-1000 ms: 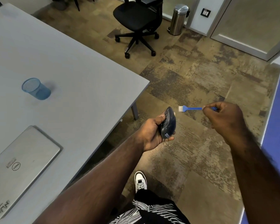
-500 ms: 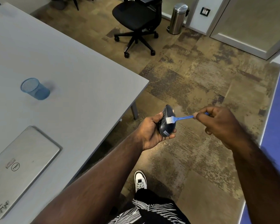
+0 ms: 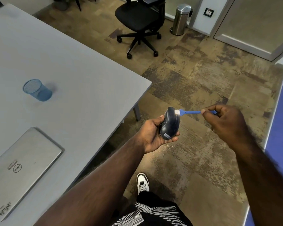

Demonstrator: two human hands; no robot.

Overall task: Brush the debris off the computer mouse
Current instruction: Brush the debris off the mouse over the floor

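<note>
My left hand (image 3: 151, 134) grips a dark blue computer mouse (image 3: 169, 123) with a small label near its lower end, held up over the floor beside the table's corner. My right hand (image 3: 225, 123) pinches the handle of a small blue brush (image 3: 189, 112). The brush's white bristles touch the upper end of the mouse. Part of the handle is hidden inside my right fingers.
A grey table (image 3: 64, 75) fills the left, carrying a blue mesh cup (image 3: 37, 90) and a closed silver laptop (image 3: 20, 168). A black office chair (image 3: 140, 22) and a steel bin (image 3: 180, 19) stand on the carpet beyond. My white shoe (image 3: 142, 182) is below.
My right hand brought the brush from clear of the mouse onto its middle, and the bristles have now slid up to the mouse's upper end. My left hand keeps the mouse nearly still.
</note>
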